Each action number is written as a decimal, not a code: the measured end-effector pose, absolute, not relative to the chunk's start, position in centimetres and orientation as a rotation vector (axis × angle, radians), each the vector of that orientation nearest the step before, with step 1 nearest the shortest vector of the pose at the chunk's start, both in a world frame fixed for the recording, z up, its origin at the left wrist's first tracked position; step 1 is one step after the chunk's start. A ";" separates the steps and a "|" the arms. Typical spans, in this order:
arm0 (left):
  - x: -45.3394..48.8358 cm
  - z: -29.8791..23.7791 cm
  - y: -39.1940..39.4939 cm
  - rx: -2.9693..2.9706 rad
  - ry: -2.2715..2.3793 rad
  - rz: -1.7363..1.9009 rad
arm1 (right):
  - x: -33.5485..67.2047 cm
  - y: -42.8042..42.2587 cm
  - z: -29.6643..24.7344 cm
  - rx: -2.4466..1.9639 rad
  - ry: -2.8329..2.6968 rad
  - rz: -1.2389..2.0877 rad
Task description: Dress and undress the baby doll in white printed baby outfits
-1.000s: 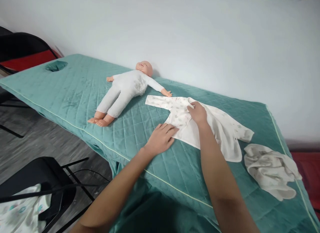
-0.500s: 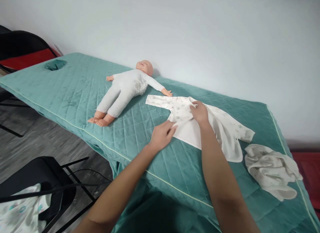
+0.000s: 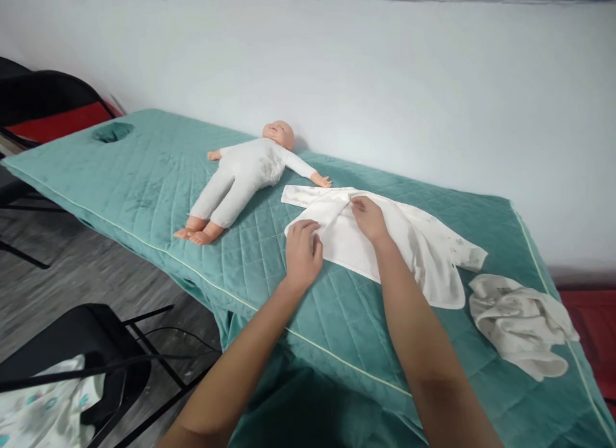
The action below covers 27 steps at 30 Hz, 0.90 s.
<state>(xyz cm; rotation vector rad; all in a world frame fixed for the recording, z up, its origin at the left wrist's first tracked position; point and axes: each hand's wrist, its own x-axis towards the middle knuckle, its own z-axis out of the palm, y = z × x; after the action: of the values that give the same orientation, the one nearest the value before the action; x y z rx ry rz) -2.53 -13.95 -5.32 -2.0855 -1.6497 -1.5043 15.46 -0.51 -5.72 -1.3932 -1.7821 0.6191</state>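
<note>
Fingers on your left hand (image 3: 304, 254) bend down over the white shirt (image 3: 350, 250), with the thumb a bit apart; I cannot tell if they grip it. Just past that, your right hand (image 3: 368, 218) is nearly closed, thumb and fingers pinching the shirt by its neck. The shirt lies spread on the green bed (image 3: 250, 268), one front flap turned out. Farther off, the doll (image 3: 250, 160) lies on its back by the white wall (image 3: 385, 82).
</note>
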 end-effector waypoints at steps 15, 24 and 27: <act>-1.8 -5.9 -13.9 -2.426 -1.717 -0.916 | 14.6 -0.8 -4.8 -1.854 -2.181 0.233; -1.7 -5.9 -14.1 -2.284 -1.799 -0.931 | 14.7 -0.5 -5.0 -1.830 -2.162 0.197; -1.6 -5.9 -14.0 -2.256 -1.800 -0.952 | 14.9 -0.9 -5.1 -1.729 -2.089 0.138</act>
<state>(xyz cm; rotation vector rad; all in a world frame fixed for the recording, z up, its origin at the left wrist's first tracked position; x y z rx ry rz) -1.64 -14.05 -5.94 -2.2560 -1.7997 -0.9517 14.93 -0.92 -5.10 -1.7287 -2.0894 0.1380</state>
